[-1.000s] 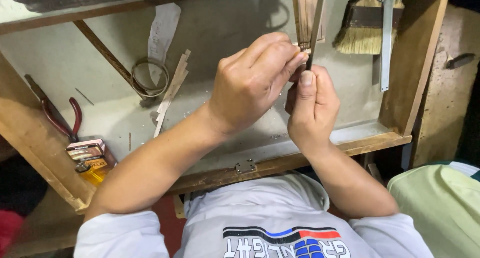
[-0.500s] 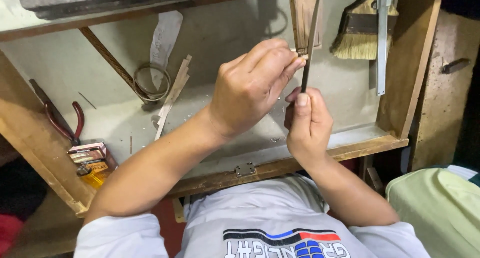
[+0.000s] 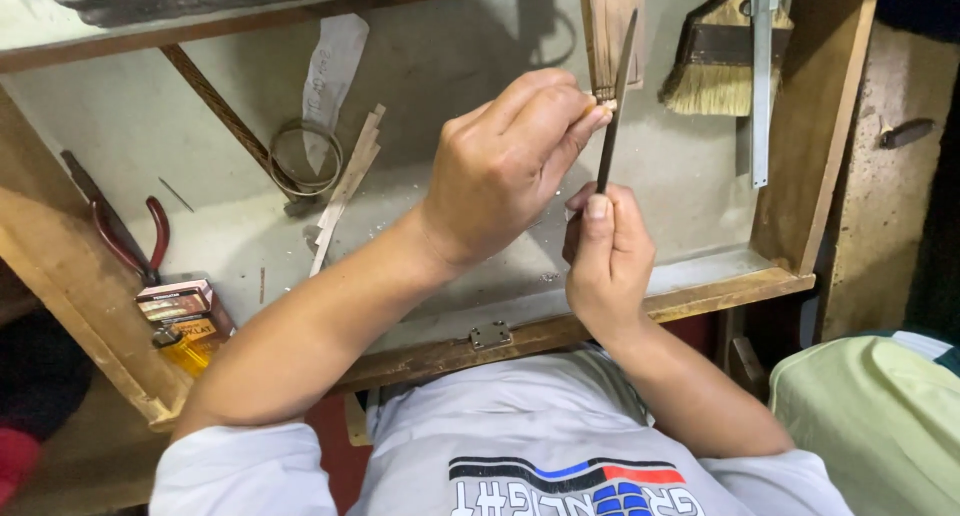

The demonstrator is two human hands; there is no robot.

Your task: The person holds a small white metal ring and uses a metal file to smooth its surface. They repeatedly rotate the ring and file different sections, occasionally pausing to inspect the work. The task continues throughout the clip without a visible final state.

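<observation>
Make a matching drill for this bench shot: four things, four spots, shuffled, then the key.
Things:
1. file
2. brush
3. pliers
4. wire ring

Places:
A. far right of the tray, bristles down
B. near the tray's left wall, red handles
C. between the right hand and the left hand
D. flat on the tray floor, left of the hands

Pairs: 1-C, 2-A, 3-B, 4-D

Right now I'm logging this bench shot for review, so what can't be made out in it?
- Small piece pinched by left hand: too small, covered by fingers.
- File handle: hidden inside right hand.
- Brush handle: cut off by top edge.
- Pliers jaws: behind wooden frame.
</observation>
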